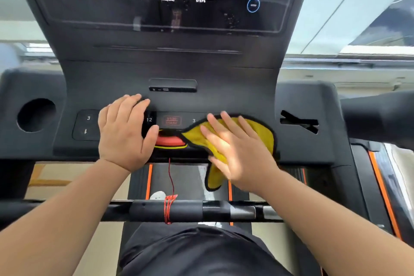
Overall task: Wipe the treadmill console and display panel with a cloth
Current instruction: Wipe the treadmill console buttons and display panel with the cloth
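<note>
On console (246, 87), flat right hand (237, 152) presses left-pointing cloth (257, 132); left hand (125, 132) seemingly open.

Both forearms bare, no sleeves in view; left hand (125, 132) and right hand (237, 152) bare, no gloves, rings or watch visible; dark black garment (197, 251) at near centre, fabric creased.

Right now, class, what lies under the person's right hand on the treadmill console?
Under the right hand lies a yellow cloth with a dark edge, spread flat on the console, one end hanging off the front edge. Whatever buttons sit beneath the cloth are covered and cannot be seen.
</note>
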